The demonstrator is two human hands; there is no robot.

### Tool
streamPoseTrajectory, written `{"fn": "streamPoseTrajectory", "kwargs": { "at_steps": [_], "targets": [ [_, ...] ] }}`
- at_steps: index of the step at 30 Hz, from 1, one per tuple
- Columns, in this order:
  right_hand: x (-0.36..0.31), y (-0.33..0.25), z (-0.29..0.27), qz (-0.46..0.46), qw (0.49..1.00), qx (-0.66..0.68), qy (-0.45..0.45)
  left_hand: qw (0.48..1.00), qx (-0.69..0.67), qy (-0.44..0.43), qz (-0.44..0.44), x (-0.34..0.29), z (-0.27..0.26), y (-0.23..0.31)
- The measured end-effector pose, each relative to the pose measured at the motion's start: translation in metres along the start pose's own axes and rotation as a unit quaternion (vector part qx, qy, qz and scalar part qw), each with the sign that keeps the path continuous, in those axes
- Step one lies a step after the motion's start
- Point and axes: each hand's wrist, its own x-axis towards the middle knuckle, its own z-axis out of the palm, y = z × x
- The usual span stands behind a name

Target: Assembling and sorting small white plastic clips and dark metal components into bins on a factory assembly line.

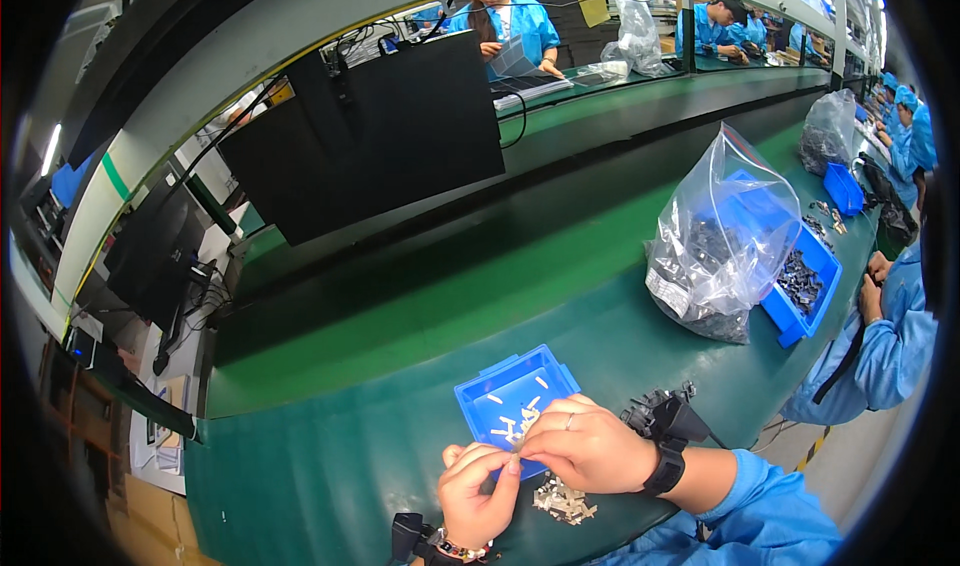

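Note:
My left hand (478, 491) and my right hand (592, 448) meet fingertip to fingertip above the near edge of a blue tray (518, 376). Both are closed in a pinch on one small part (517, 450), which the fingers mostly cover; its kind is too small to make out. Several small cream-coloured strips (510, 430) lie scattered inside the tray. Just below my right hand, a heap of small pale metallic pieces (563, 501) rests on the green mat. Beyond my right wrist sits a pile of small black parts (645, 411).
To the right stands a clear plastic bag (725, 246) of dark parts, against a blue bin (795, 323) of black pieces. A large black panel (370, 136) hangs at the far left. A co-worker's hands (872, 288) are at the right edge; other people sit across and farther along.

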Motion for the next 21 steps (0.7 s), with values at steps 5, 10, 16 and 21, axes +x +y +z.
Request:
{"fn": "streamPoseTrajectory", "kwargs": {
  "at_steps": [5,10,16,21],
  "targets": [
    [-0.005,0.009,0.003,-0.033,0.998,-0.034,0.047,1.0,0.023,-0.004,-0.006,-0.001,0.003,0.0],
    [-0.007,0.012,0.002,-0.032,0.998,-0.039,0.032,0.998,0.064,-0.019,-0.015,-0.001,0.006,-0.001],
    [-0.01,0.013,0.004,-0.032,0.998,-0.048,0.014,0.986,0.156,-0.026,0.046,0.003,0.007,0.008],
    [-0.011,0.01,0.006,-0.021,0.998,-0.054,0.011,0.982,0.176,-0.026,0.06,0.001,0.008,0.011]
  ]
}}
